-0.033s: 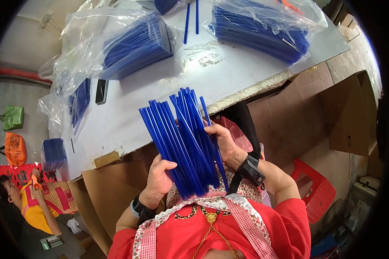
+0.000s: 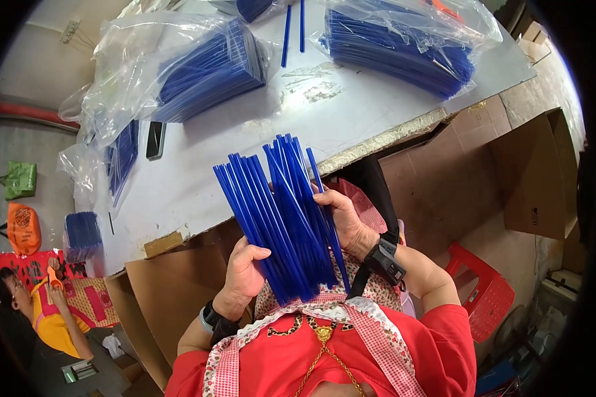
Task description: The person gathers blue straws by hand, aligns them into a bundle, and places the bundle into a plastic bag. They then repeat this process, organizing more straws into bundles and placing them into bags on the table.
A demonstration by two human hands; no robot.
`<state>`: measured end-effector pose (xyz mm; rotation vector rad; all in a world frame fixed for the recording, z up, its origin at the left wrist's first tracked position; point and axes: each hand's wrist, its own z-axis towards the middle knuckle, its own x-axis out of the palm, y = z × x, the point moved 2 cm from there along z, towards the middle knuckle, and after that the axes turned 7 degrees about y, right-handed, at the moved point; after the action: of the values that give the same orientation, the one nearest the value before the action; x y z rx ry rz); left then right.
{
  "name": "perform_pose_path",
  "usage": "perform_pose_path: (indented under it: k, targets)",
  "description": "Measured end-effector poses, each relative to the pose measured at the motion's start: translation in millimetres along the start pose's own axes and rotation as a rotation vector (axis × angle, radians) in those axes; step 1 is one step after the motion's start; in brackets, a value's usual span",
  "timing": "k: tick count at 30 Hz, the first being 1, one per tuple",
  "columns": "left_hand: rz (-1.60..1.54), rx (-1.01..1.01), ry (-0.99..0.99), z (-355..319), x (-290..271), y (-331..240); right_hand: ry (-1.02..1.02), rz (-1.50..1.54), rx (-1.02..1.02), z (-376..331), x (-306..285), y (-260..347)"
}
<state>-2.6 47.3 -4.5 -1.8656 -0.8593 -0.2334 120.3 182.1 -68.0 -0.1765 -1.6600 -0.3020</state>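
Observation:
A loose, fanned bundle of blue plastic straws [image 2: 251,218] is held in front of my chest, just off the table's near edge. My left hand [image 2: 247,268] is closed on its left side, thumb over the straws and the other fingers mostly hidden behind. On the opposite side, my right hand [image 2: 343,218] grips the bundle with its thumb by the outermost straws. Several straws in the middle and on the right lie at a slant across the others. Their upper ends are uneven.
On the white table [image 2: 198,152] lie bagged straw stacks, one left [image 2: 212,73] and one right [image 2: 397,53], and a phone [image 2: 155,140]. Cardboard boxes stand below [image 2: 175,281] and at right [image 2: 536,175], near a red plastic stool [image 2: 487,298]. A co-worker [image 2: 63,317] sits at far left.
The top of a slanting straw in the middle of the bundle has shifted slightly right. Both hands stay where they were.

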Motion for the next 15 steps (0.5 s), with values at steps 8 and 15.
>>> perform_pose_path:
  k: [8, 15]
  targets:
    - [-0.055, -0.009, 0.072, 7.6, -1.4, 6.1, 0.031, 0.033, 0.026, 0.2, -17.0, 3.9]
    - [0.145, 0.006, 0.149, 11.7, 27.3, -0.2, -0.123, -0.524, -0.173, 16.0, 30.0, -6.8]
